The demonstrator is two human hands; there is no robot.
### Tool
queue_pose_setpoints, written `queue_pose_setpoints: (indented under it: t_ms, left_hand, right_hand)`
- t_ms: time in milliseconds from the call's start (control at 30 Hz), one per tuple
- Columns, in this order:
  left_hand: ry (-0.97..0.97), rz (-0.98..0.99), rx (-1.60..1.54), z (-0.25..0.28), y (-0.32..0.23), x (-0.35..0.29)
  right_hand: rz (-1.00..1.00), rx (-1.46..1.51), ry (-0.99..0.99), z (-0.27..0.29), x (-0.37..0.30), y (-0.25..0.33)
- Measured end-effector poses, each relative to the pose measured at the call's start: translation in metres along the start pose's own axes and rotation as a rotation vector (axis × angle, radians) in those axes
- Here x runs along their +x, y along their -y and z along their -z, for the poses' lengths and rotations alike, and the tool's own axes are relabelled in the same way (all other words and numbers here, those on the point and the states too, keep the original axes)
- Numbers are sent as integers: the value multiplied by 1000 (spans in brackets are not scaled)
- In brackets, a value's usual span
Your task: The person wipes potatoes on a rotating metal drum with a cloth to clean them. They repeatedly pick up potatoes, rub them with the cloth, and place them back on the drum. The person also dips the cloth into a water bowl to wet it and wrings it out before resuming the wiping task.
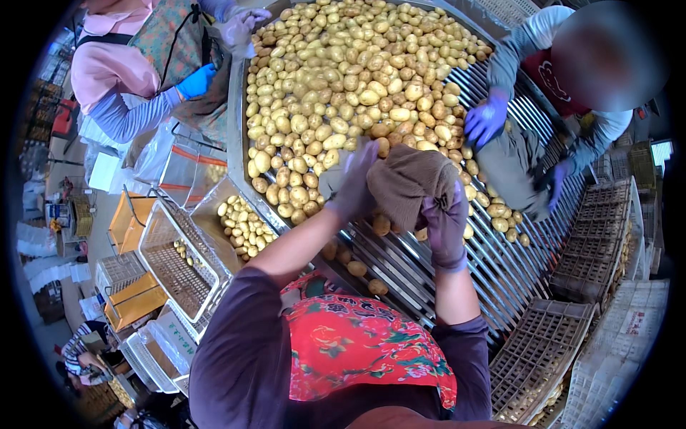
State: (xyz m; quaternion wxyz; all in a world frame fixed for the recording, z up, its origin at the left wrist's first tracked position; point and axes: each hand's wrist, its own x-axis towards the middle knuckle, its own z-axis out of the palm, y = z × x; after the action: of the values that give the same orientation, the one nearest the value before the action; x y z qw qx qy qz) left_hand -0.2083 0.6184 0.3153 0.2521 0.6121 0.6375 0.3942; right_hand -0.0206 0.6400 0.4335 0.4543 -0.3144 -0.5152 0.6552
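My right hand (444,227), in a purple glove, grips a bunched brown cloth (413,184) by its right side. Just left of the cloth is my left hand (355,184), also gloved in purple, its fingers stretched out and slightly blurred. Whether that hand touches the cloth, I cannot tell. Both hands are over the near edge of a large heap of yellow potatoes (325,93), which lies on a sorting table of metal rollers (400,264). A few loose potatoes sit on the rollers below my forearms.
At the right a co-worker's purple-gloved hand (487,120) touches a dark grey cloth (509,171). Another person with a blue glove (196,82) stands at the far left. Plastic baskets (179,261) stand left of the table; crates (543,350) line its right side. A metal rim (238,143) borders the heap.
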Motion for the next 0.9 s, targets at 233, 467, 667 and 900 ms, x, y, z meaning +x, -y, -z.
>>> queue_pose_setpoints:
  t_ms: [233, 467, 667, 900]
  left_hand:
    - [-408, -173, 286, 121, -8, 47]
    - [-95, 218, 860, 127, 135, -62]
    - [-331, 217, 901, 106, 197, 30]
    - [-57, 321, 417, 93, 119, -5]
  right_hand:
    - [-122, 304, -30, 21, 24, 39]
    - [346, -1104, 458, 2, 23, -114]
    - [173, -1300, 448, -44, 56, -187]
    - [192, -1148, 584, -26, 82, -162]
